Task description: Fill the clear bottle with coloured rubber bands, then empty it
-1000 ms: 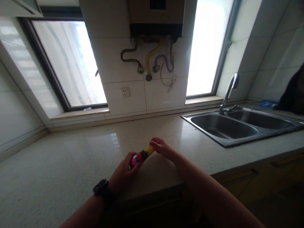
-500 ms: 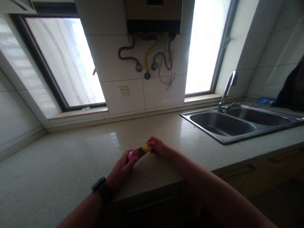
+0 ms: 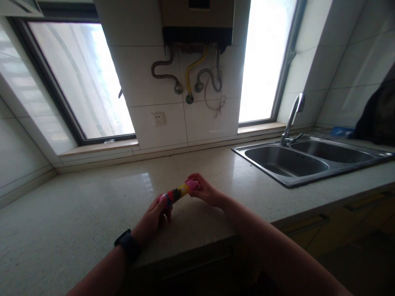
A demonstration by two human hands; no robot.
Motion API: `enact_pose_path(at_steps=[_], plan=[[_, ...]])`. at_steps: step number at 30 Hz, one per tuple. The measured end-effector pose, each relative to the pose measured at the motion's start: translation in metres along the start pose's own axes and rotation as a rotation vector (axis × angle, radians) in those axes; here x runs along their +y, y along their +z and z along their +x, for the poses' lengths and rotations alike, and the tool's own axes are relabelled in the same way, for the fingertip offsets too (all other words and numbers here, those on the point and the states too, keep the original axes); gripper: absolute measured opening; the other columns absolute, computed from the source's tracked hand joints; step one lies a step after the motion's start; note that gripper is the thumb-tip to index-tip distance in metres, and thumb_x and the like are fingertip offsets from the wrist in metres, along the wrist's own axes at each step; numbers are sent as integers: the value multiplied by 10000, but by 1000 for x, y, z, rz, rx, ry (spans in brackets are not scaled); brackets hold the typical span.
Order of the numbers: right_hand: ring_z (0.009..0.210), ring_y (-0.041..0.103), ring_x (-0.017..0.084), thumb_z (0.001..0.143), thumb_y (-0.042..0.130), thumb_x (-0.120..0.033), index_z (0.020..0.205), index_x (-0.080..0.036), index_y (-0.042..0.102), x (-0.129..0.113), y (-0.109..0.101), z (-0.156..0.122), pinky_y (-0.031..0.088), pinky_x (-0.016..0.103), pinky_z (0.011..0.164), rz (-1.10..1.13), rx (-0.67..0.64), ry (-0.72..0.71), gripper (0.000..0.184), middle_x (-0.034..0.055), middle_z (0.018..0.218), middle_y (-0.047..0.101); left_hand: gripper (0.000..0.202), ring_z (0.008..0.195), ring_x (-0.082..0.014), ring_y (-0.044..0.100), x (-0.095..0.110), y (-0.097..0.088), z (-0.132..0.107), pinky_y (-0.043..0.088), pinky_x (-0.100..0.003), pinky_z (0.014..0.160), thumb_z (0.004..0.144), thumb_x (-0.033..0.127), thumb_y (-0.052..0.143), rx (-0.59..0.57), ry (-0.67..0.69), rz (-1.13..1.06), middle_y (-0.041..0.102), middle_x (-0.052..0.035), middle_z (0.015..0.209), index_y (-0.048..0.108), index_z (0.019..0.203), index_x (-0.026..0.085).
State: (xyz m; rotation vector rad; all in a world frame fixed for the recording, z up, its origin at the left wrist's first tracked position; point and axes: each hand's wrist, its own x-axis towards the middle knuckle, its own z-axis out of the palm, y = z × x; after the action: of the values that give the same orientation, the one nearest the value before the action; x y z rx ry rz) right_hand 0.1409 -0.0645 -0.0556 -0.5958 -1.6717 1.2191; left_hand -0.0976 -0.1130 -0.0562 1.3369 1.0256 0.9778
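A small multicoloured stick-shaped toy [image 3: 177, 193] with pink, dark and yellow bands is held just above the speckled countertop [image 3: 77, 213]. My left hand [image 3: 154, 214], with a black watch on its wrist, is closed round the toy's near pink end. My right hand [image 3: 205, 191] pinches its far pink end with the fingertips. Both forearms reach in from the bottom edge.
A double steel sink [image 3: 308, 160] with a curved tap [image 3: 291, 117] lies at the right. Two windows flank a tiled wall with a socket [image 3: 158, 119], hoses [image 3: 191, 80] and a boiler [image 3: 197, 20]. A dark object [image 3: 378, 113] sits at the far right.
The toy and both hands have shifted slightly away from me and to the left. My right fingers now show a pink end where yellow was seen. The camera has tilted a little.
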Motion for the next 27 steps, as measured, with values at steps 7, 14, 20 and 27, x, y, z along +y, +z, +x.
enact_pose_path(at_steps=[7, 14, 20, 27], plan=[[547, 510, 99, 908, 465, -588, 996, -174, 521, 1, -2, 3, 395, 232, 499, -81, 76, 253, 427, -5, 697, 565, 624, 550, -112, 541, 0, 0, 0, 358, -199, 429, 850, 695, 475, 8, -20, 4, 573, -4, 782, 464, 1213, 189], [876, 581, 154, 738, 707, -294, 1104, -236, 539, -15, -6, -1, 495, 280, 701, 128, 14, 108, 407, 37, 1055, 579, 592, 558, -111, 527, -3, -1, 1, 355, -202, 458, 866, 687, 461, 23, -33, -6, 567, 3, 776, 466, 1210, 205], [614, 531, 122, 890, 515, -553, 1006, -166, 575, -1, -9, 5, 411, 243, 540, -119, 103, 225, 408, 23, 761, 596, 552, 556, -104, 492, -1, 0, -2, 346, -212, 479, 887, 675, 438, -1, -33, 37, 562, 4, 760, 487, 1150, 192], [687, 537, 114, 814, 670, -372, 1056, -179, 605, -8, -13, 3, 411, 233, 593, -153, 50, 125, 317, 10, 834, 597, 536, 588, -110, 509, -2, -1, -1, 363, -220, 510, 886, 674, 440, -14, -21, 41, 570, 1, 772, 496, 1127, 198]])
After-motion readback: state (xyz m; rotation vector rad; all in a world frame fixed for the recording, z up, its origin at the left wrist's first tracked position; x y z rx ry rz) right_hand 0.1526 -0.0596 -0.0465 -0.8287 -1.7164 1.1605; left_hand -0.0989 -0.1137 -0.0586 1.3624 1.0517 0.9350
